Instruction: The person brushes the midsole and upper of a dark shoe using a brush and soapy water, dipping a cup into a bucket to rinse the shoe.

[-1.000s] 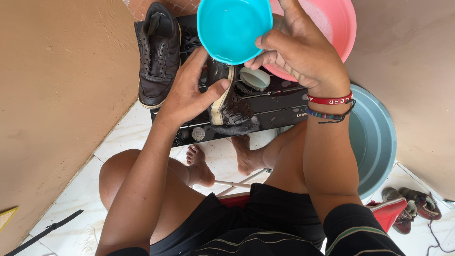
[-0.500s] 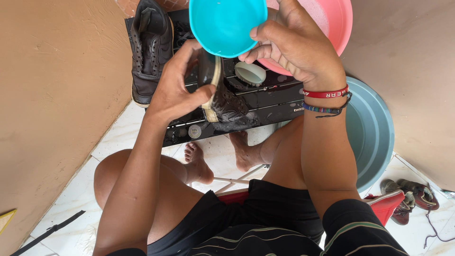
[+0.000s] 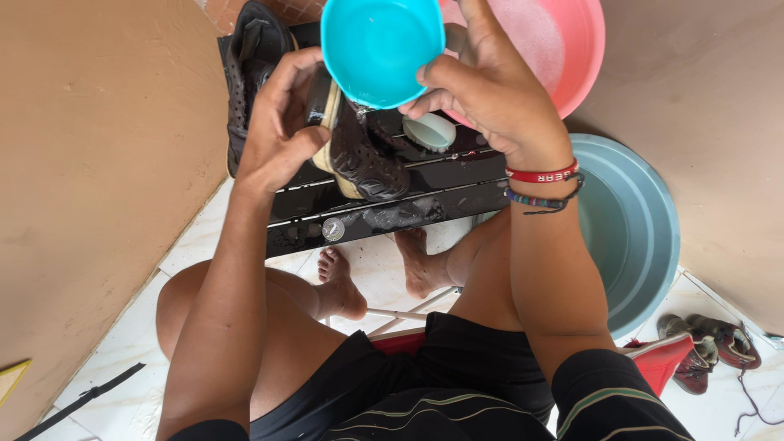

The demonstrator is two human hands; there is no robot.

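Observation:
My left hand (image 3: 282,122) grips a wet black shoe (image 3: 359,155) with a tan sole edge, held tilted over a black slatted bench (image 3: 457,184). My right hand (image 3: 490,90) holds a turquoise plastic bowl (image 3: 380,45) by its rim, just above the shoe's heel end. A second black shoe (image 3: 249,61) lies on the bench at the far left, beside my left hand. A small pale round lid or cup (image 3: 430,131) rests on the bench under my right hand.
A pink basin (image 3: 572,45) with sudsy water stands beyond the bench. A grey-blue basin (image 3: 633,220) sits on the floor at right. A tan wall (image 3: 90,163) runs along the left. More shoes (image 3: 710,343) lie on the white tiles at lower right. My bare feet (image 3: 384,273) rest under the bench.
The black shoe has been lifted and turned more upright in my left hand. The turquoise bowl has come down closer over it.

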